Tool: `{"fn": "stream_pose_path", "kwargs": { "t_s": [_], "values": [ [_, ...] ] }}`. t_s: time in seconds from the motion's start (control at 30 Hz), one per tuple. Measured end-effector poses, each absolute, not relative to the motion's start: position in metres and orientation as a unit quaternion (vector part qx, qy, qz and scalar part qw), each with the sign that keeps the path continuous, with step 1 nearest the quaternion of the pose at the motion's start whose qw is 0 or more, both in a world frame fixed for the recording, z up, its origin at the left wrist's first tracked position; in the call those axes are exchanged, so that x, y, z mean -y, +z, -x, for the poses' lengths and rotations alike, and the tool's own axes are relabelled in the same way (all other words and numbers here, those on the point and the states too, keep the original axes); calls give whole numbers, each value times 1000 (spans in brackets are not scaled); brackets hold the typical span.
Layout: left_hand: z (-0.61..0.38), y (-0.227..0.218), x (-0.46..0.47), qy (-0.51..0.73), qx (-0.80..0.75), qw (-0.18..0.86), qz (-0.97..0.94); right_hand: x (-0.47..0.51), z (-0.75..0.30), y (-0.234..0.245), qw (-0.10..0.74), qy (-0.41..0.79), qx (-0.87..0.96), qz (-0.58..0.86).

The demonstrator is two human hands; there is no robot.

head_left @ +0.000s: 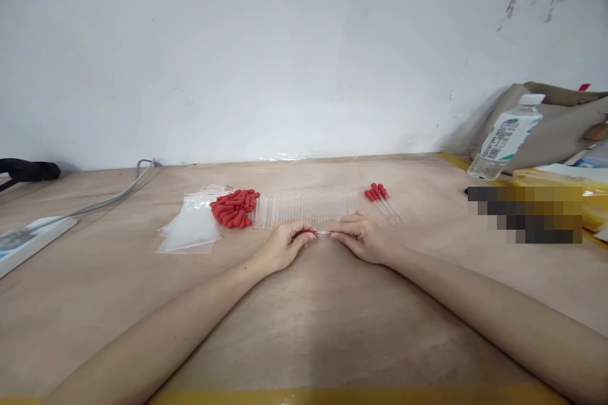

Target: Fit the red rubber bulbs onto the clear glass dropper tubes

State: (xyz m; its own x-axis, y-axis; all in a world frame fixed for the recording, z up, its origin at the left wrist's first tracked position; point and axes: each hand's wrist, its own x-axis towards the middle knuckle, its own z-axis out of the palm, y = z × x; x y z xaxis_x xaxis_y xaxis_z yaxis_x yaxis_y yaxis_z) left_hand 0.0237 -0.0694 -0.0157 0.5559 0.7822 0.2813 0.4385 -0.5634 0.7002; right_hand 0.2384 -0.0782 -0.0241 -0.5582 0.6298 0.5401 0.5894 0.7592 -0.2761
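At the middle of the table, my left hand [289, 245] is closed on a red rubber bulb [314, 233], of which only the tip shows. My right hand [363, 239] pinches a clear glass dropper tube [325, 233] that runs between the two hands and meets the bulb. Just beyond them lies a row of clear glass tubes [304, 207], side by side. A pile of red rubber bulbs [234, 209] sits at the row's left end. To the right, several droppers with red bulbs [377, 191] lie together.
Clear plastic bags [190, 228] lie left of the bulbs. A power strip [38, 234] with a grey cable [111, 198] is at the far left. A water bottle [507, 136] stands before a grey bag [551, 133] at right, near a pixelated patch and yellow packaging [593, 193].
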Motion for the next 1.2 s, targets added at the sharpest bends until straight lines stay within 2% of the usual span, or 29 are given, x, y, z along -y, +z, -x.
{"fn": "stream_pose_path", "kwargs": {
  "t_s": [0.13,0.3,0.53,0.93,1.2],
  "values": [
    [-24,-17,70,278,-361,258,-852,79,-240,-22,287,-4,888,359],
    [-25,-19,70,306,-376,201,-851,81,-233,-31,305,-103,869,375],
    [-22,-19,66,348,-368,233,-830,82,-235,-27,336,39,864,373],
    [-22,-26,61,329,-396,361,-778,85,-233,-27,363,19,868,338],
    [-22,-22,64,307,-395,314,-807,83,-226,-25,330,63,868,367]
  ]
}}
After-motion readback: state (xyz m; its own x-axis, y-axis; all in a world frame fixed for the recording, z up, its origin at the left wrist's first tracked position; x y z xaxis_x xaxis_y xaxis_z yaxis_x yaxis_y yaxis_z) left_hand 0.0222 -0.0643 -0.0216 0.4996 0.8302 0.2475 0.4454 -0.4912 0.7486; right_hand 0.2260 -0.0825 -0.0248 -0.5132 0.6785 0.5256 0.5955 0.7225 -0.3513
